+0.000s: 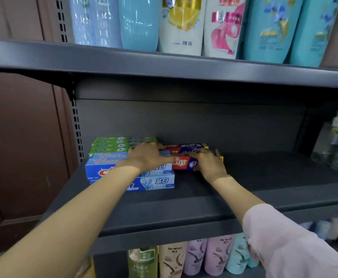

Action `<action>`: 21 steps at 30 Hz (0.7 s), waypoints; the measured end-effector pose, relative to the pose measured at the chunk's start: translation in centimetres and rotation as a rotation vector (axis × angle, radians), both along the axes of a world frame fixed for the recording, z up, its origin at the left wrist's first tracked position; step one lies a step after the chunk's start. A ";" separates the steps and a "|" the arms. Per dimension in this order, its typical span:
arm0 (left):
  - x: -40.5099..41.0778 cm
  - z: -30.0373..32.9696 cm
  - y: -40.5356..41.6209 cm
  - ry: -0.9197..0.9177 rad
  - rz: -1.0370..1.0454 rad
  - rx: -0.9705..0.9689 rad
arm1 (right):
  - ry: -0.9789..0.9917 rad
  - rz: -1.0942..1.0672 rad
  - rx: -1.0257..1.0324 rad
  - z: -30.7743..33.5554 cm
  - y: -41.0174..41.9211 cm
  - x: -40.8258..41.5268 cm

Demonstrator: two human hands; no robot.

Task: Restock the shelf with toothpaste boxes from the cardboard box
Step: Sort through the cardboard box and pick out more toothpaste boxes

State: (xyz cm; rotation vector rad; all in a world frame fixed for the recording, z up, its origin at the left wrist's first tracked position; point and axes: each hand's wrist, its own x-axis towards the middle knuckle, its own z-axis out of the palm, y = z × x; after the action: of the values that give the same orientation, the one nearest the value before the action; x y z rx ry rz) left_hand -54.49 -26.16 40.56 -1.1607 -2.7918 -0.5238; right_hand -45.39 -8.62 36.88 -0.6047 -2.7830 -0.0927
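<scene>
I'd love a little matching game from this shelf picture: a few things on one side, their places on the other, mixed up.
Things:
1. green boxes
2. blue boxes
3. red boxes
4. left hand

Places:
A. front left stack
B. under the right hand
C. back left, against the rear wall
D. resting on the blue stack's top

Pairs: 1-C, 2-A, 3-B, 4-D
</scene>
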 end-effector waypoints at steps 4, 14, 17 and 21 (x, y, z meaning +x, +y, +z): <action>0.1 -0.5 0.0 0.075 0.009 -0.020 | 0.001 0.003 0.101 -0.2 -0.4 -0.1; 0.0 -1.0 -0.1 0.119 0.005 -0.022 | -0.197 0.034 -0.145 -0.4 -1.9 -1.5; 0.4 -0.8 0.0 0.125 0.012 -0.019 | -0.209 0.012 -0.208 0.0 -1.8 -2.4; 0.8 -0.5 -0.6 0.089 -0.010 0.022 | -0.094 0.060 -0.281 -0.2 -2.5 -2.2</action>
State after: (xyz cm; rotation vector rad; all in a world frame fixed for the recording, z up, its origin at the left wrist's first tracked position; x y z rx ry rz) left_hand -53.72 -26.74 40.10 -1.1644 -2.7004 -0.4893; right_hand -47.64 -11.16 36.70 -0.5938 -2.9263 0.2942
